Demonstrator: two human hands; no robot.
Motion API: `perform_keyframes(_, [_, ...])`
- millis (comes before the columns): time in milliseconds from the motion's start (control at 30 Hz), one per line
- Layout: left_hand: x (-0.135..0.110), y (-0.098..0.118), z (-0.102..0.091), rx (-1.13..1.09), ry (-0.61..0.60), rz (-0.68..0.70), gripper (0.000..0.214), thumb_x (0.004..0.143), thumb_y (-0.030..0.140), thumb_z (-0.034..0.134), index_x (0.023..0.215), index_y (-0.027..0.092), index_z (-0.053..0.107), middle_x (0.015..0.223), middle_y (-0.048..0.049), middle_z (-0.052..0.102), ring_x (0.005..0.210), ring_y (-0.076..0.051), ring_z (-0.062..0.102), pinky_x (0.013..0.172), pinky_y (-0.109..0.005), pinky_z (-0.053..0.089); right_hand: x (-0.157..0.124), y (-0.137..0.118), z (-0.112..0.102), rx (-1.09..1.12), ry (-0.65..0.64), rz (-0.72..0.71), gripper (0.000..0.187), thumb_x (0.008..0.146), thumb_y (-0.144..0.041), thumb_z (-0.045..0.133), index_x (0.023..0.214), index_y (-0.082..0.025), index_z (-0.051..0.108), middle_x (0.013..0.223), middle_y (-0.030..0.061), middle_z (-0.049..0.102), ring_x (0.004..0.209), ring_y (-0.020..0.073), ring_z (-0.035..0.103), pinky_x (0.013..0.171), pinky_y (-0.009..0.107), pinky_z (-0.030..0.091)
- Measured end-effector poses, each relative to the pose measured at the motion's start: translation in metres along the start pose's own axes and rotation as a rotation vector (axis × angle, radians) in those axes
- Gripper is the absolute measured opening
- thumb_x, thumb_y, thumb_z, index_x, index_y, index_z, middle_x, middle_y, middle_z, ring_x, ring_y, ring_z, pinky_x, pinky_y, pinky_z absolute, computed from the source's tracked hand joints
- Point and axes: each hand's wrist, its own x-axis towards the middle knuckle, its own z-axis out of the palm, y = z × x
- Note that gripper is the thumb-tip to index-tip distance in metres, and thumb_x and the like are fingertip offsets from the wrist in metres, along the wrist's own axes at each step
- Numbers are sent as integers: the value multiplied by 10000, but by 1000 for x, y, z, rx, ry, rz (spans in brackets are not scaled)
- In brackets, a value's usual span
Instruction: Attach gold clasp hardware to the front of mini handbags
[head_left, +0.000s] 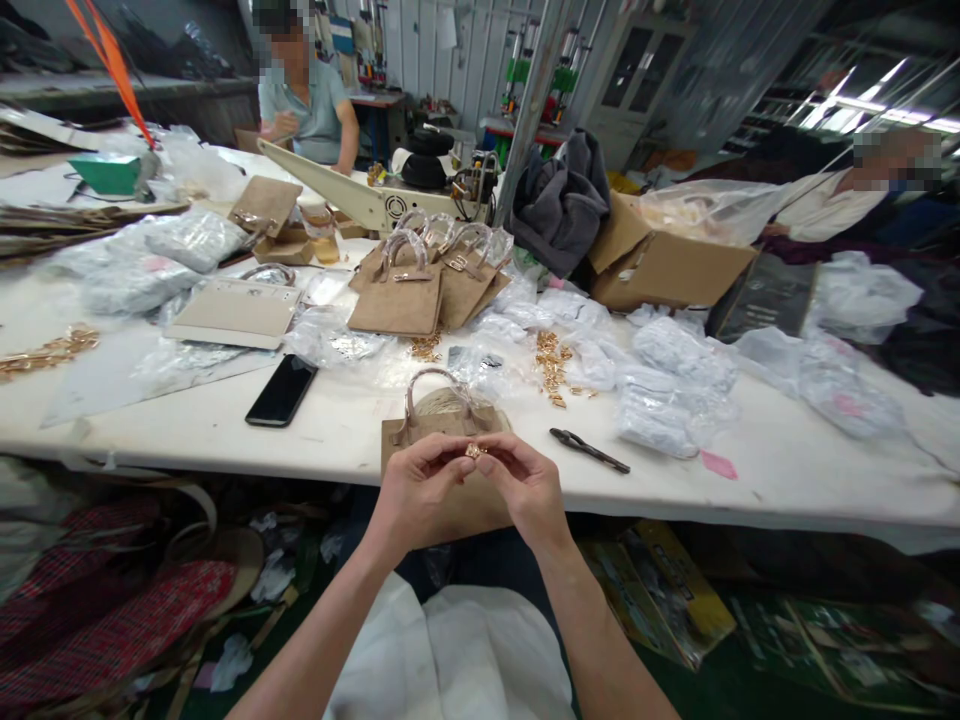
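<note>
My left hand (pixel 417 489) and my right hand (pixel 525 485) meet in front of me at the near table edge, fingers pinched together on a small gold metal clasp (pixel 475 451). Right behind them a small tan handbag (pixel 442 425) with a pale handle hangs over the edge of the white table (pixel 225 420). Black pliers (pixel 589 450) lie on the table just right of my right hand. A loose heap of gold fittings (pixel 553 366) lies further back.
A black phone (pixel 282 389) lies left of the bag. Several finished tan handbags (pixel 424 280), plastic packets (pixel 660 385) and a cardboard box (pixel 660 262) crowd the table. One person sits at the far side (pixel 307 95), another at the right (pixel 862 200).
</note>
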Motion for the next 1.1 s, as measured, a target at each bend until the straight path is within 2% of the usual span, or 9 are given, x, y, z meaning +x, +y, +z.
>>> perform_keyframes(67, [-2,1,0,-34,0,28,268,925,282,853,1186,223,851,1032,-68,792,818,-165,690,737,-257,571,-2,-2,-1,3,-16,26,213,1008,-356,819,1194,-254,817,1148,71,791,1068,253,758,992,368,627])
perform_keyframes(167, [-5,5,-2,63,-49,106,273,980,285,808,1248,245,842,1022,-69,771,831,-166,689,749,-259,556,-4,-9,-3,-37,-42,-12,193,1022,-346,804,1194,-260,827,1162,74,797,1069,262,765,987,374,628])
perform_keyframes(367, [-10,14,1,242,-54,292,189,1050,248,718,1174,265,860,965,-62,761,845,-174,711,745,-256,530,-5,-23,-7,-199,-66,-144,171,1034,-296,784,1186,-278,860,1119,79,790,1014,258,759,933,363,623])
perform_keyframes(600, [-12,17,5,277,-40,386,172,1039,219,727,1148,246,857,937,-61,770,807,-173,719,709,-248,533,-11,-25,-5,-188,-37,-179,142,1025,-264,790,1141,-286,869,1075,65,788,952,234,757,887,331,623])
perform_keyframes(733, [-13,19,5,226,-27,331,136,1011,269,783,1113,244,870,956,-68,774,836,-185,716,745,-262,546,-11,-27,-7,-99,-69,-107,147,1034,-281,782,1162,-277,854,1095,70,780,1009,245,746,902,335,609])
perform_keyframes(867, [-16,19,6,69,-93,167,300,1008,364,795,1281,244,827,1065,-94,764,926,-215,694,840,-307,563,-1,-35,-18,-53,-154,-78,164,1051,-318,758,1185,-274,842,1104,70,738,1050,243,708,946,355,586])
perform_keyframes(933, [-18,19,8,39,-124,128,334,1038,384,751,1337,245,803,1137,-110,758,1007,-238,692,899,-332,561,4,-39,-23,-52,-219,-97,183,1059,-348,742,1189,-270,846,1080,71,705,1020,233,690,916,355,590])
perform_keyframes(1033, [-19,21,15,50,-110,106,288,1039,377,751,1276,233,830,1101,-105,754,1031,-247,685,917,-332,552,10,-41,-24,-47,-299,-96,228,1073,-394,712,1205,-271,851,1080,78,689,999,225,683,837,333,612])
perform_keyframes(1100, [-20,21,21,23,-76,105,289,1024,365,774,1279,242,829,1092,-93,749,1017,-235,683,893,-312,552,11,-39,-22,-46,-265,-86,242,1057,-401,735,1228,-273,847,1097,79,706,995,223,696,811,320,622])
